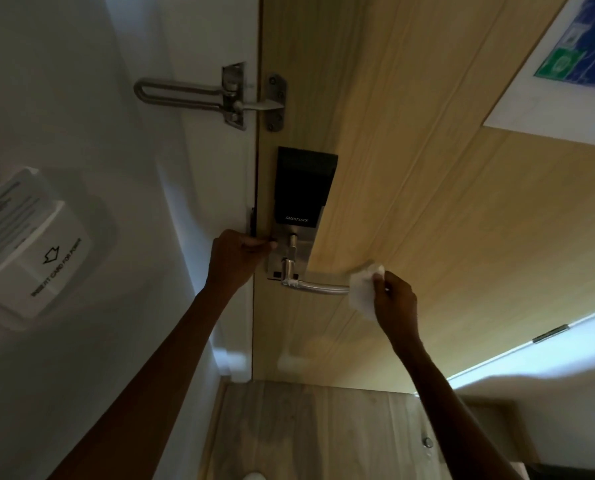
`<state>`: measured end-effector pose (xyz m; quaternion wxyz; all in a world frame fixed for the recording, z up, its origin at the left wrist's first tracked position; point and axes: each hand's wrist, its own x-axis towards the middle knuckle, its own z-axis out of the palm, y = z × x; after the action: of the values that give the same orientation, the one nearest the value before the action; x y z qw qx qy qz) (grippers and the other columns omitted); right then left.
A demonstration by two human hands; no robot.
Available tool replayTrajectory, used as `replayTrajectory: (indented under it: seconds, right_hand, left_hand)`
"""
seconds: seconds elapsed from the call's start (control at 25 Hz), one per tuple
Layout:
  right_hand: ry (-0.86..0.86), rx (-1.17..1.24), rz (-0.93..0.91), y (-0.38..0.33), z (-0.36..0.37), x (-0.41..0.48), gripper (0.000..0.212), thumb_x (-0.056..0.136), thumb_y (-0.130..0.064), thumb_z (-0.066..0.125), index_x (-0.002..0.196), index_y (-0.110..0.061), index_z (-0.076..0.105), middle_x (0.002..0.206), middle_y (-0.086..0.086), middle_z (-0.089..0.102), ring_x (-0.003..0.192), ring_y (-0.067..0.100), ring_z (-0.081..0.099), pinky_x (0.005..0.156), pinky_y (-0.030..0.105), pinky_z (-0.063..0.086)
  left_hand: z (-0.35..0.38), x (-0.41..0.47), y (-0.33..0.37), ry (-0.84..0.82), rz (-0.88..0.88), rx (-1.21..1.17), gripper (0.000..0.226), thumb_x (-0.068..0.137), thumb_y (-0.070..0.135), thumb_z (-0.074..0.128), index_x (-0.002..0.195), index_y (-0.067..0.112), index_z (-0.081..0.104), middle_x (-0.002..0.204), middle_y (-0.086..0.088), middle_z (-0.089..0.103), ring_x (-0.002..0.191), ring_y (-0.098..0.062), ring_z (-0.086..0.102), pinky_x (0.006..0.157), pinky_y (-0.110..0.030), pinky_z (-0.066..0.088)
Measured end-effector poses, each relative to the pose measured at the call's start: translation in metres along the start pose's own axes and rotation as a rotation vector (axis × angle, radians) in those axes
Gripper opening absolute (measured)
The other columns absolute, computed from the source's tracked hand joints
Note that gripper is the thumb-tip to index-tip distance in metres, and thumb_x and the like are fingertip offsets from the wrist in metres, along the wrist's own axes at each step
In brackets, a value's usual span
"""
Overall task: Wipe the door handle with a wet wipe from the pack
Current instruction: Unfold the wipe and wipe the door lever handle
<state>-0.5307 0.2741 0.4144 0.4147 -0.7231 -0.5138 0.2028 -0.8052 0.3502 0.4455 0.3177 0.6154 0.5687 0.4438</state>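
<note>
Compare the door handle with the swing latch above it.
The handle is a single bar, low on the wooden door under the lock; the latch is a looped bar, higher, lying against the white wall. The right hand holds a wipe on the handle's end; nothing touches the latch. Both are silver metal.

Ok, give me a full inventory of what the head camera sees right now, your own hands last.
door: 1, light wood, centre and right
door handle: 1, silver lever, below the smart lock
smart lock: 1, black panel on silver plate, door's left edge
swing bar door guard: 1, silver, above the lock, spanning frame and door
key card power holder: 1, white, left wall, card inserted
notice: 1, white, blue and green, upper right on door
wet wipe: 1, white, at the lever's free end
left hand: at the door edge beside the lock plate
right hand: pinching the wipe
</note>
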Motion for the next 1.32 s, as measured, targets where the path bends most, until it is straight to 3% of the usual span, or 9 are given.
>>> replayTrajectory:
  seconds: [0.2, 0.28, 0.4, 0.48, 0.72, 0.88, 1.04, 1.2, 1.32]
  right_hand:
    - [-0.223, -0.264, -0.554, -0.029, 0.031, -0.032, 0.031, 0.101, -0.025, 0.046, 0.125, -0.013, 0.061, 0.124, 0.006, 0.066, 0.114, 0.014, 0.060, 0.098, 0.026, 0.046]
    - [-0.214, -0.255, -0.585, -0.018, 0.026, -0.039, 0.035, 0.099, -0.025, 0.049, 0.131, -0.014, 0.056, 0.135, 0.002, 0.058, 0.127, 0.013, 0.052, 0.106, 0.024, 0.040]
    - [-0.101, 0.027, -0.279, -0.027, 0.019, -0.045, 0.029, 0.099, -0.024, 0.052, 0.123, -0.014, 0.064, 0.115, -0.006, 0.067, 0.104, 0.004, 0.063, 0.087, 0.009, 0.046]
    - [0.008, 0.215, 0.029, -0.038, 0.029, -0.039, 0.023, 0.097, -0.024, 0.056, 0.108, -0.014, 0.073, 0.089, -0.008, 0.072, 0.081, 0.005, 0.066, 0.069, 0.014, 0.048]
    - [0.227, 0.419, 0.302, -0.044, 0.049, -0.058, 0.030, 0.091, -0.020, 0.066, 0.119, -0.012, 0.068, 0.114, 0.001, 0.073, 0.100, 0.013, 0.068, 0.089, 0.038, 0.057]
    - [0.249, 0.313, 0.204, -0.049, 0.044, -0.046, 0.026, 0.092, -0.018, 0.065, 0.116, -0.011, 0.069, 0.098, 0.001, 0.075, 0.085, 0.012, 0.071, 0.081, 0.039, 0.060]
    - [0.230, 0.013, -0.186, -0.059, 0.036, -0.058, 0.022, 0.094, -0.019, 0.063, 0.113, -0.011, 0.071, 0.075, 0.002, 0.076, 0.054, -0.002, 0.061, 0.052, 0.008, 0.046]
    - [0.097, -0.086, -0.334, -0.063, 0.036, -0.027, 0.023, 0.098, -0.022, 0.057, 0.115, -0.016, 0.070, 0.104, -0.004, 0.074, 0.089, 0.004, 0.069, 0.077, 0.017, 0.053]
    - [-0.190, -0.227, -0.437, -0.058, 0.049, -0.028, 0.026, 0.101, -0.031, 0.048, 0.109, -0.018, 0.069, 0.101, 0.001, 0.075, 0.086, 0.012, 0.070, 0.089, 0.026, 0.048]
  left_hand:
    - [-0.001, -0.001, -0.003, 0.003, 0.020, -0.007, 0.025, 0.083, 0.023, 0.077, 0.097, 0.003, 0.078, 0.080, -0.019, 0.078, 0.078, -0.031, 0.074, 0.081, -0.041, 0.060]
    - [0.000, -0.002, -0.002, 0.002, 0.015, -0.016, 0.025, 0.083, 0.022, 0.077, 0.098, 0.003, 0.078, 0.080, -0.019, 0.078, 0.077, -0.033, 0.074, 0.080, -0.041, 0.060]
    - [0.002, -0.001, -0.003, 0.017, 0.003, -0.023, 0.026, 0.082, 0.023, 0.077, 0.099, 0.003, 0.078, 0.082, -0.018, 0.078, 0.078, -0.030, 0.075, 0.081, -0.038, 0.060]
    - [0.002, -0.002, -0.003, 0.027, 0.006, -0.027, 0.027, 0.082, 0.025, 0.077, 0.098, 0.003, 0.078, 0.082, -0.018, 0.078, 0.077, -0.025, 0.074, 0.080, -0.033, 0.059]
    - [0.002, -0.003, -0.004, 0.036, 0.029, -0.013, 0.025, 0.081, 0.029, 0.078, 0.080, 0.004, 0.079, 0.062, -0.020, 0.072, 0.064, -0.035, 0.070, 0.073, -0.048, 0.059]
    - [0.003, -0.001, -0.005, 0.037, 0.030, -0.038, 0.027, 0.080, 0.029, 0.079, 0.073, 0.003, 0.078, 0.048, -0.007, 0.063, 0.055, -0.032, 0.065, 0.071, -0.048, 0.058]
    - [0.005, -0.004, -0.002, 0.042, 0.014, -0.056, 0.033, 0.081, 0.031, 0.078, 0.069, 0.001, 0.076, 0.051, -0.013, 0.062, 0.062, -0.044, 0.065, 0.070, -0.049, 0.057]
    - [0.005, -0.001, -0.002, 0.031, -0.006, -0.058, 0.035, 0.083, 0.032, 0.076, 0.057, 0.010, 0.070, 0.047, -0.003, 0.057, 0.051, -0.028, 0.060, 0.066, -0.036, 0.052]
    - [0.004, -0.002, -0.003, 0.032, 0.017, -0.033, 0.040, 0.084, 0.034, 0.075, 0.054, 0.008, 0.068, 0.044, -0.004, 0.053, 0.049, -0.027, 0.055, 0.063, -0.040, 0.052]
